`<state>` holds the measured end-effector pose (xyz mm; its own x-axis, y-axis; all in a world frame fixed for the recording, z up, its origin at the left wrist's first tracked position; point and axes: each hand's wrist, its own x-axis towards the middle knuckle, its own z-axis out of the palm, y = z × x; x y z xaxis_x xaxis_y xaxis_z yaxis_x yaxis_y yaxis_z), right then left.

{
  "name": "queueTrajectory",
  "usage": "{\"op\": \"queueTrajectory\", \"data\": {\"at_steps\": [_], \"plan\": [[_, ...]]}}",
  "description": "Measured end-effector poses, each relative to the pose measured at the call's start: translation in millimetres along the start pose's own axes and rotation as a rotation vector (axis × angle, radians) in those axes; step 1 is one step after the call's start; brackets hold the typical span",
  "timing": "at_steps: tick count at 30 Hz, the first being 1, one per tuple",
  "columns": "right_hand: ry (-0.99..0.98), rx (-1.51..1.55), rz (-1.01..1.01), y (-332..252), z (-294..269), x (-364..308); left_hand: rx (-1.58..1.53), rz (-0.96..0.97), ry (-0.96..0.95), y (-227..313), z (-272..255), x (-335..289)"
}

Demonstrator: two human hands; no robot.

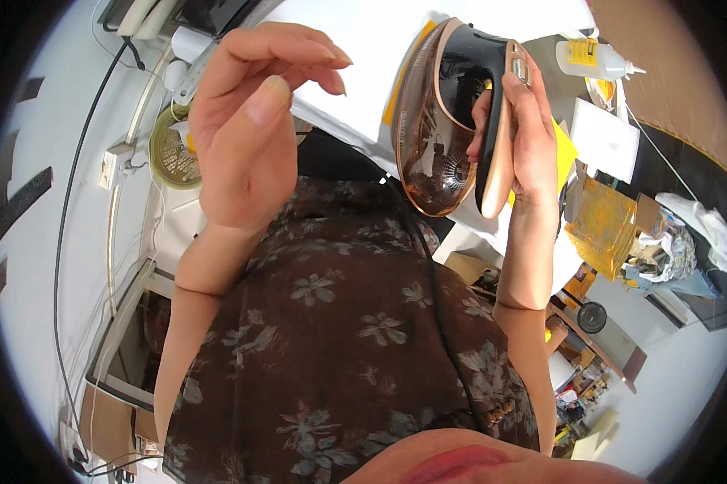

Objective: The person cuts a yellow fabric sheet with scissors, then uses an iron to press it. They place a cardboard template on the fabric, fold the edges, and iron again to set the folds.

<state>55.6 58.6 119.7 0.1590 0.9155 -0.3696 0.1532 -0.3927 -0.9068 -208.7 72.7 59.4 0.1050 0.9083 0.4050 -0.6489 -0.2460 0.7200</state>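
Note:
A steam iron (434,153) with a see-through brown tank, black top and rose-gold trim is tipped up on its side above a white-covered surface (355,101). My right hand (531,121) grips its handle, fingers wrapped through the loop. To the left, my left hand (246,137) hovers with nothing in it, its fingers loosely bent and the thumb apart from them. A dark cord (436,290) runs down in front of my brown floral garment. Yellow sheet material (568,155) shows behind my right hand.
At the far right lie a squeeze bottle (593,59), a white square piece (605,139) and a yellow-stained board (601,222). Crumpled plastic (672,246) sits beyond. A round gold-green tin (170,153) and a wall socket (116,166) are at the left.

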Motion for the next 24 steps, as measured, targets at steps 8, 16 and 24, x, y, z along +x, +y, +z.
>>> {"op": "queueTrajectory", "data": {"at_steps": [8,16,24], "plan": [[0.018,-0.03,-0.024,1,2,-1,0.019,0.032,-0.108,-7,-15,-3],[0.012,-0.034,-0.024,0,3,-1,0.011,0.039,-0.101,-8,-17,-3],[0.034,0.002,-0.019,-1,12,-2,0.019,0.032,-0.095,-8,-16,-2]]}}
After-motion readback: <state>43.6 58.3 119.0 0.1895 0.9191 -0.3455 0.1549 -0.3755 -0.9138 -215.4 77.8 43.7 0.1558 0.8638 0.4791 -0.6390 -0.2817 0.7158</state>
